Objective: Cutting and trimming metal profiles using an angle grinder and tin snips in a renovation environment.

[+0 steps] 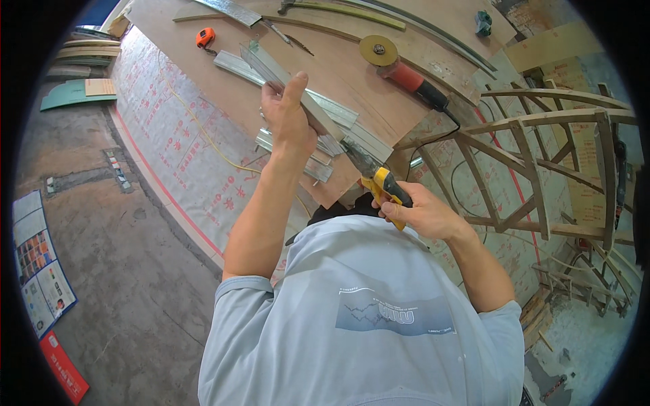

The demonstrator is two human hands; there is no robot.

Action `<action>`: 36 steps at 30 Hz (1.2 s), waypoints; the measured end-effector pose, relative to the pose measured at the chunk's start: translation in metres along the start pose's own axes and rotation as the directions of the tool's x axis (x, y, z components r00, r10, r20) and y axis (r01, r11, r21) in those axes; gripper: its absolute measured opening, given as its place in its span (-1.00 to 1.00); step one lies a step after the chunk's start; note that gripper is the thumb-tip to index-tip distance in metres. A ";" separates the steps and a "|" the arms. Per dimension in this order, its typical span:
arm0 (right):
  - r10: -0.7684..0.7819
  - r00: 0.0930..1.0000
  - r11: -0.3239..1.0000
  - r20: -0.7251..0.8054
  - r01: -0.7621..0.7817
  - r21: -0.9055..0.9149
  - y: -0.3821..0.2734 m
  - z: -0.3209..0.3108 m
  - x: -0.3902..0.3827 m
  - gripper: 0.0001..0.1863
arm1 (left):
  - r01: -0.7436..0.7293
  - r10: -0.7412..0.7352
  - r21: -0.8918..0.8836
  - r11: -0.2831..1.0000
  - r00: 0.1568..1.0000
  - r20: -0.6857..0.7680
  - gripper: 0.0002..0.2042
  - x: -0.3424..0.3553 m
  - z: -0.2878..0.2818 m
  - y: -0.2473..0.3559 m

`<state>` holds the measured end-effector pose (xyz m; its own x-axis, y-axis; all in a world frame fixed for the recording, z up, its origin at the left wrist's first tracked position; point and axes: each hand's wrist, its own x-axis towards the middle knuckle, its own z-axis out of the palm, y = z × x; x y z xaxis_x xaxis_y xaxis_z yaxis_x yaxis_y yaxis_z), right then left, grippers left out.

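My left hand [290,120] is closed around a thin metal channel [271,66], which slants from the upper left down toward my body. In my right hand [425,211] are tin snips [384,181] with yellow and black handles. Their jaws meet the near end of the channel; whether the blades are apart I cannot tell. Beneath my left hand, more metal channel pieces [237,66] lie on a plywood worktop [325,62]. Right of them rests a red and black angle grinder [408,78] with a yellowish disc.
On the worktop lie an orange tape measure [205,38], a hammer [338,9] and long strips. A curved wooden frame [521,128] stands at the right. A yellow cord [196,123] crosses the printed floor sheet [172,111]; the grinder's black cord [455,122] hangs off the edge.
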<state>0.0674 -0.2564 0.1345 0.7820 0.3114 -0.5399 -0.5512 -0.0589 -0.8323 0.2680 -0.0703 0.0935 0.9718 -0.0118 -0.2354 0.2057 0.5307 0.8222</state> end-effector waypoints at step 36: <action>-0.003 0.979 0.974 -0.204 -0.044 -0.222 0.008 0.029 0.011 -0.66 | -0.086 0.083 0.109 0.990 0.996 0.028 -0.64 -0.002 -0.020 -0.006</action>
<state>0.0632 -0.2256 0.1253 0.8264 0.1114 -0.5520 -0.5063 -0.2820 -0.8150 0.2623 -0.0566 0.0789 0.9884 0.0084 -0.1514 0.1327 0.4345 0.8908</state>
